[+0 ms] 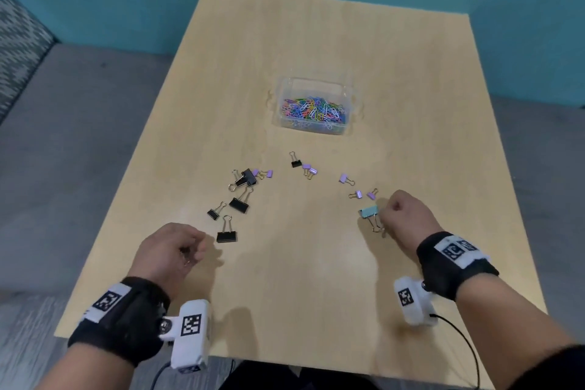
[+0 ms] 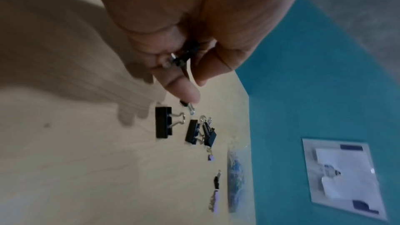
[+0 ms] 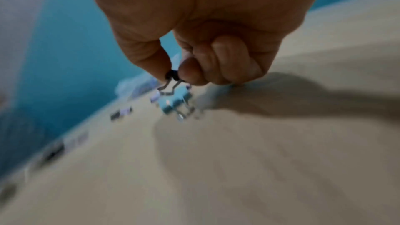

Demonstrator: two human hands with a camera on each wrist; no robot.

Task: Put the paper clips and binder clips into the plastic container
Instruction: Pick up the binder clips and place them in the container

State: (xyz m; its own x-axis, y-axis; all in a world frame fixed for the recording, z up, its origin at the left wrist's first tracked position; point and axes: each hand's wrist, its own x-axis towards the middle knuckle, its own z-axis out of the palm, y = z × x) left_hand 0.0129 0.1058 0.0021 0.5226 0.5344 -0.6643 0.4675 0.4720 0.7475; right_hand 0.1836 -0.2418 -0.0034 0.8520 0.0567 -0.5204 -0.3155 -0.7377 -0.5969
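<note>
Clear plastic container point(image 1: 311, 85) sits toward the far middle of the pale wooden desk point(image 1: 316, 279), with a heap of coloured paper clips point(image 1: 311, 109) inside it. My left hand point(image 1: 171, 250) hovers over the near left of the desk, its curled fingers pinching a small black binder clip point(image 2: 186, 54). Just beyond it lie more black binder clips point(image 1: 226, 236), and small purple binder clips point(image 1: 343, 178) are scattered between them and the container. My right hand point(image 1: 405, 215) is curled, thumb and forefinger pinching a dark clip's wire handle point(image 3: 171, 81) just beside a light blue binder clip point(image 1: 368, 211) on the desk.
</note>
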